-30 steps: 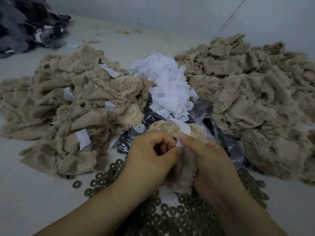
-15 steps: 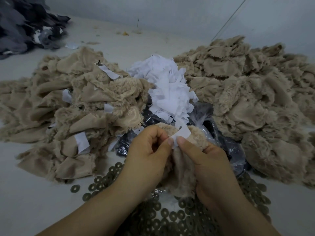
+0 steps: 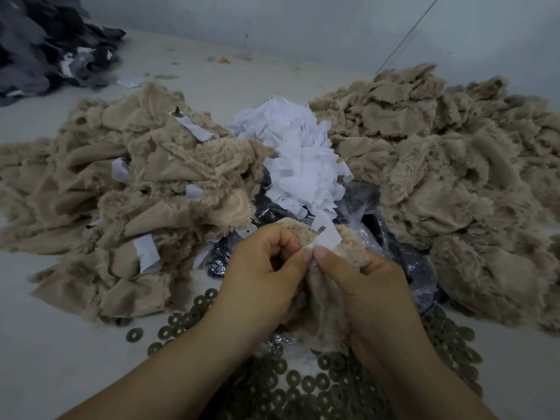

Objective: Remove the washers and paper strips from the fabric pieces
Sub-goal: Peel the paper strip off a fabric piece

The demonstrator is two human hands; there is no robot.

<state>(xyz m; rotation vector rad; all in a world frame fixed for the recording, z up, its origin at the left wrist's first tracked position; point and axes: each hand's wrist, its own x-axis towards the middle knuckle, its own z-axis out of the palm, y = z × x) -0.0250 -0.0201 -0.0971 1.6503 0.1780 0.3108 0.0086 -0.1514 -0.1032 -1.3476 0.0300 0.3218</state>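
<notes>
We hold one tan furry fabric piece (image 3: 325, 301) up in front of us with both hands, above the scattered flat round dull-metal washers (image 3: 306, 386) on the pale grey work surface (image 3: 54, 353).

Left hand (image 3: 266, 268): fingers curled, thumb tip pressed against the lower edge of the white paper strip (image 3: 325, 237) on top of the fabric piece. We can't tell whether the curled fingers hold anything else.

Right hand (image 3: 363, 286): gripping the fabric piece from the right, thumb tip right next to the left thumb, also on the strip's edge. Both thumbs nearly touching.

The strip sticks up from the top of the piece, a small dark metal bit at its upper left corner; unclear what that is.

Surroundings:
- Left: heap of tan furry fabric pieces (image 3: 127, 213) with white paper strips poking out in several places.
- Centre, behind the hands: pile of loose white paper strips (image 3: 303, 165) resting on a crumpled clear plastic bag with dark contents (image 3: 394, 247).
- Right: second, larger heap of tan fabric pieces (image 3: 448, 165).
- Far upper left: pile of dark grey fabric (image 3: 51, 43).
- More washers spread from beside the left heap across to the right heap.
</notes>
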